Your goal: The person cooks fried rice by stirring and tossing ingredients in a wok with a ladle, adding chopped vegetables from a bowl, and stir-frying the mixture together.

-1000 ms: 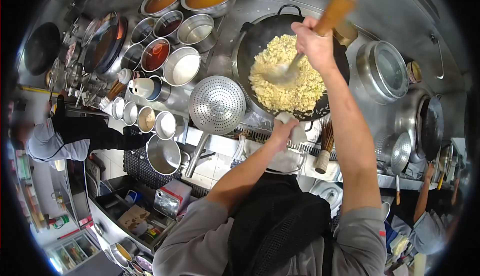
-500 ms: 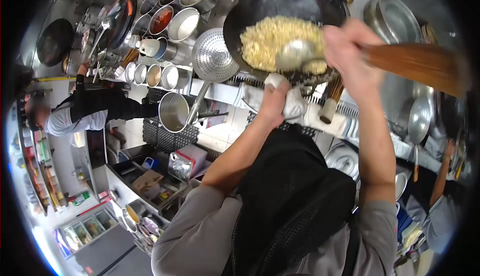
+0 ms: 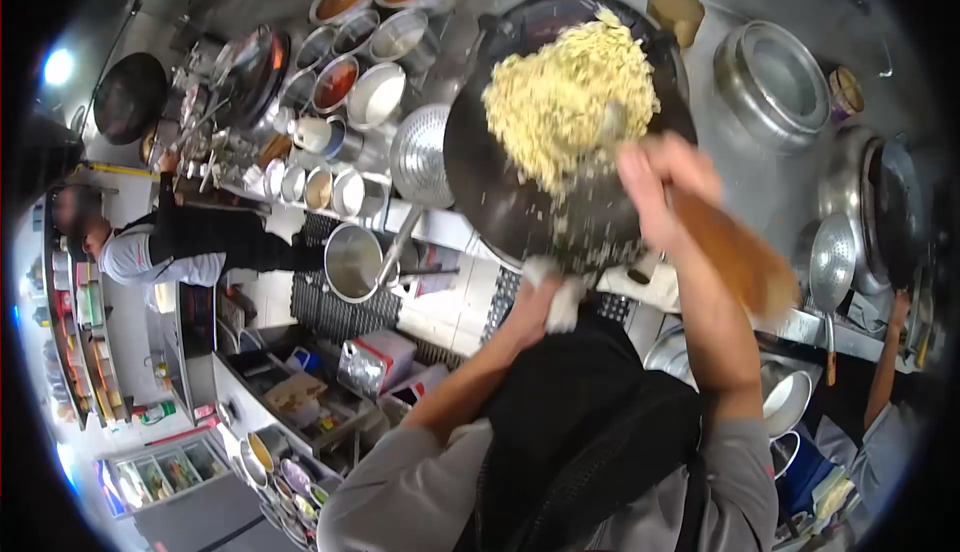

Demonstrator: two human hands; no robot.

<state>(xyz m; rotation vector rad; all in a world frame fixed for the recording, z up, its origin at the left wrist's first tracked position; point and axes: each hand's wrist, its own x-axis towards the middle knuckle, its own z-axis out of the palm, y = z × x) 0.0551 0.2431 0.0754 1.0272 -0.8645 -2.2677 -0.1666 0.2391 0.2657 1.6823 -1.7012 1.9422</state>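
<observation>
A big dark wok (image 3: pixel 478 187) lies ahead of me. A mass of pale yellow rice-like food (image 3: pixel 570 92) spreads in and above it, with loose bits flying toward the near side. My left hand (image 3: pixel 532 314) is closed on a folded white cloth (image 3: pixel 566 304) at the wok's near edge; the wok's grip itself is hidden there. In my right hand (image 3: pixel 668 184) is a ladle, its wooden handle (image 3: pixel 735 257) blurred and slanting down to the right. The ladle's metal bowl (image 3: pixel 612 122) is partly among the food.
Left of the wok, a perforated strainer (image 3: pixel 420 157) rests across a steel pot (image 3: pixel 352 262). Several seasoning bowls stand beyond it, one holding red sauce (image 3: pixel 335 87). Stacked metal basins (image 3: pixel 770 77) are at right. One co-worker (image 3: pixel 165 247) stands left; another's arm (image 3: pixel 885 362) shows right.
The wok's near edge and my left hand have come toward me. The food has been thrown up and spread out. My right hand has lowered, swinging the ladle handle downward.
</observation>
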